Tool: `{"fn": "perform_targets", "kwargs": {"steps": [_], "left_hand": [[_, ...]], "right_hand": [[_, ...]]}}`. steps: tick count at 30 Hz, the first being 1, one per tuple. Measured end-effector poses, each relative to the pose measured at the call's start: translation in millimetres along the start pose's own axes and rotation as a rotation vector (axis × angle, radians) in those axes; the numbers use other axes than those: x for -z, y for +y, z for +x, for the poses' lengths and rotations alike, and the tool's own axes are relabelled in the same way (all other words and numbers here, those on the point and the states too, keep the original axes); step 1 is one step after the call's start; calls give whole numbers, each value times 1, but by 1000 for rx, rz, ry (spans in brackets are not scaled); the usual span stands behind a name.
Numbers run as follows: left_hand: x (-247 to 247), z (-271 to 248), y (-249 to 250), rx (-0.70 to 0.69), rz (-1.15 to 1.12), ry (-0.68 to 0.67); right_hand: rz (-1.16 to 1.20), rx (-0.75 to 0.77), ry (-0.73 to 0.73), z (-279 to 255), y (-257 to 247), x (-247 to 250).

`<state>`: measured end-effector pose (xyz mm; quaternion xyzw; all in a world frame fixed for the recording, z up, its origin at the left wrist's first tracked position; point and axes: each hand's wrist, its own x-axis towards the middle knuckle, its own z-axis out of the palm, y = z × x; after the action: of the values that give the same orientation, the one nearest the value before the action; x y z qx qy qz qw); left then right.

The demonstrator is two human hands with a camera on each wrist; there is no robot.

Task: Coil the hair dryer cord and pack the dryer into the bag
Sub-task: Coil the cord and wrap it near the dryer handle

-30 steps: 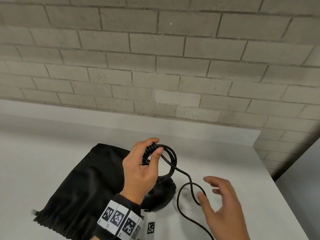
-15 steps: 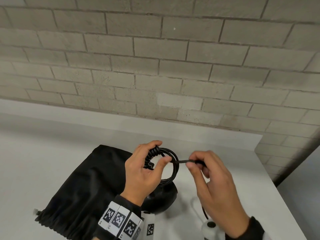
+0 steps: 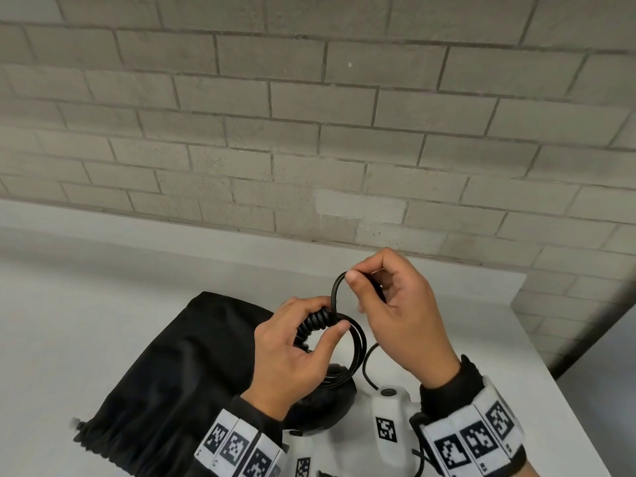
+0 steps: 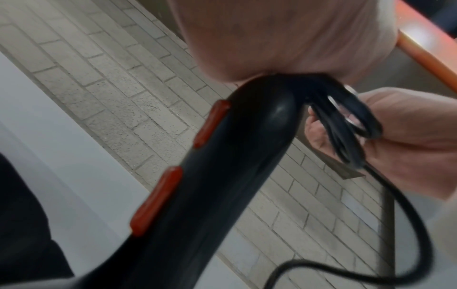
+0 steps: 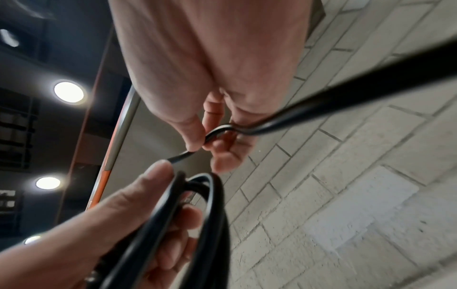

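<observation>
Fingers [image 3: 354, 278] of the right hand [image 3: 402, 315] pinch a fresh loop of cord [image 3: 358, 342] at frame centre above the left hand [image 3: 292, 356], which grips the coil and dryer [image 4: 210, 185] over the bag [image 3: 179, 366]; a loose thumb could let the coil spring open.

A grey painted brick wall [image 3: 309, 132] rises beyond the hands, a paler patch [image 3: 359, 210] on it just above them. Under the hands lies a white table [image 3: 86, 304]. Round ceiling lights [image 5: 70, 92] glow overhead, beside an orange rail [image 5: 108, 176]
</observation>
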<state>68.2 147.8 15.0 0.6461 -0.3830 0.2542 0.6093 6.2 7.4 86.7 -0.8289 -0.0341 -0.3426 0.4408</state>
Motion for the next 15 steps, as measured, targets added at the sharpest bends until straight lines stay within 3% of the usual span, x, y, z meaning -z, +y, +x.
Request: {"fn": "perform_targets", "kwargs": {"steps": [10,15], "left_hand": [[-1,-3,5,16,-57,-21],[-1,-5,7,35,-85,15]], "right_hand": [[167,-145,-25,-11,10,-6],[272,-219,-105,-27,12,-11]]}}
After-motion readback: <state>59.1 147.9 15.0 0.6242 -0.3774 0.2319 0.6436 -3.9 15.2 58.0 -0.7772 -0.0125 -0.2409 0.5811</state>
